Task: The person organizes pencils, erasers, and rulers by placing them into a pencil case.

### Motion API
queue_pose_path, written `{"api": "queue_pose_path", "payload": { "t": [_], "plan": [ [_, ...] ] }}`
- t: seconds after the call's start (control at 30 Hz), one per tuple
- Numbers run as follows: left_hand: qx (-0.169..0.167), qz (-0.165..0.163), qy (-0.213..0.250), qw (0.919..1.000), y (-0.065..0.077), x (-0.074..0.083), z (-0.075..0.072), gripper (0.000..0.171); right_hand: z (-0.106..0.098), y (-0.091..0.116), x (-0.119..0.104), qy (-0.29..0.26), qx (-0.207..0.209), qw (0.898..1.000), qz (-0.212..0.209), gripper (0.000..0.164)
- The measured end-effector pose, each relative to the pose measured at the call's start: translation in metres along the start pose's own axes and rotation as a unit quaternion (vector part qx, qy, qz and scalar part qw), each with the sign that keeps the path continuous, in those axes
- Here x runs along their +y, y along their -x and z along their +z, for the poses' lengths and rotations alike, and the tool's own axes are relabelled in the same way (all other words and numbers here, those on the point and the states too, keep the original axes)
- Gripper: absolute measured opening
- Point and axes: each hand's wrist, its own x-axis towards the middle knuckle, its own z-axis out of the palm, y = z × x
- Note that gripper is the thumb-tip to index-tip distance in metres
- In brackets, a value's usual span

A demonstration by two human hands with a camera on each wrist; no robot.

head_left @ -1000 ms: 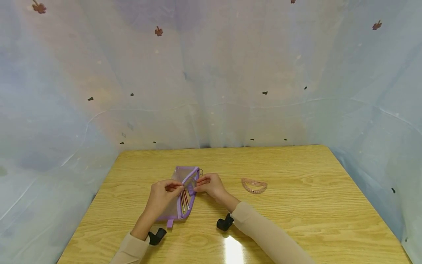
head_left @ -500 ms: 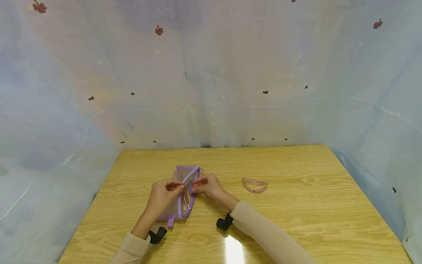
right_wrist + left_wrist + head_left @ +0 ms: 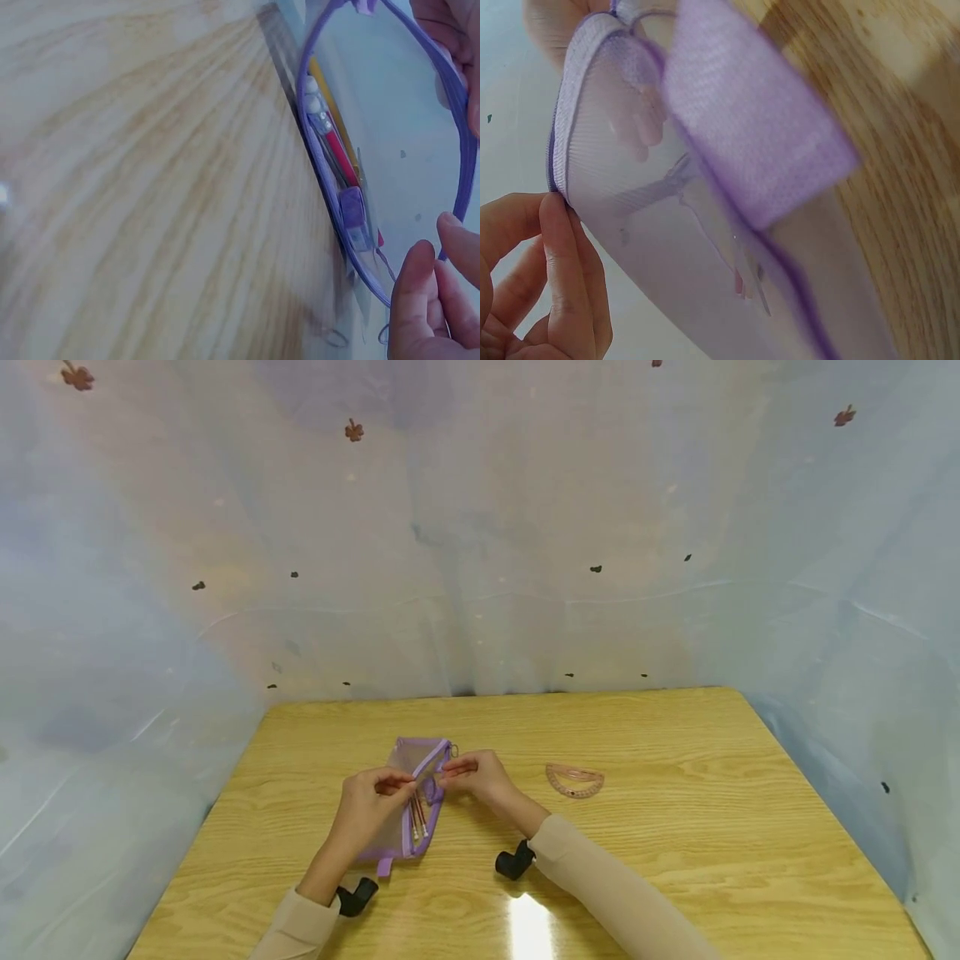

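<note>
A purple mesh zipper pouch [image 3: 387, 837] lies on the left of the table, its zipper gaping. My left hand [image 3: 372, 799] pinches the near zipper edge between thumb and fingers, plain in the left wrist view too. Over the opposite edge is my right hand [image 3: 480, 779], fingers and thumb apart, with nothing visible between them. Through the mouth, the right wrist view shows a red pencil [image 3: 341, 157], a yellow pencil [image 3: 330, 97] and a small block with a purple end [image 3: 352, 211]. A purple fabric tab [image 3: 750, 112] fills much of the left wrist view.
A pinkish clear protractor [image 3: 574, 792] lies right of the pouch on the wooden table [image 3: 675, 827]. Black camera mounts [image 3: 513, 862] sit at both wrists. A pale curtain [image 3: 480, 527] hangs behind and beside the table.
The right hand has shifted slightly at the pouch mouth, and a purple piece beside its fingers now sits a little lower and left. The left hand keeps its pinch; the head view drifts slightly.
</note>
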Motion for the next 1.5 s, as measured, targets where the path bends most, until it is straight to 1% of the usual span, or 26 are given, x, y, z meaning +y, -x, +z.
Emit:
{"api": "queue_pose_path", "payload": {
  "t": [0.2, 0.33, 0.53, 0.77, 0.93, 1.17, 1.4, 1.5],
  "plan": [
    [0.004, 0.006, 0.0, 1.0, 0.0, -0.001, 0.0, 0.006, -0.005, 0.0, -0.002, 0.008, 0.015, 1.0, -0.004, 0.029],
    [0.007, 0.009, 0.001, 0.9999, -0.001, 0.0, 0.0, 0.005, -0.011, 0.002, -0.003, -0.001, 0.021, 1.0, -0.003, 0.029],
    [0.004, 0.003, 0.001, 1.0, 0.0, -0.001, 0.001, 0.006, -0.027, 0.01, -0.002, -0.003, 0.024, 1.0, 0.009, 0.032],
    [0.009, 0.013, -0.002, 0.9999, 0.0, -0.002, 0.002, 0.006, -0.047, 0.015, 0.0, -0.006, 0.027, 0.999, 0.023, 0.036],
    [0.007, 0.009, 0.002, 0.9999, -0.001, -0.001, 0.002, 0.005, -0.061, 0.018, 0.001, -0.006, 0.026, 0.999, 0.029, 0.036],
    [0.007, 0.002, 0.004, 1.0, -0.001, -0.002, 0.001, 0.005, -0.077, 0.023, 0.001, 0.017, 0.025, 0.999, 0.029, 0.037],
    [0.016, 0.013, 0.005, 0.9998, -0.002, -0.003, -0.001, 0.005, -0.091, 0.026, -0.002, 0.032, 0.026, 0.999, 0.018, 0.038],
    [0.017, 0.017, 0.004, 0.9997, -0.002, -0.004, -0.001, 0.005, -0.097, 0.03, -0.004, 0.036, 0.032, 0.999, 0.021, 0.038]
  ]
}}
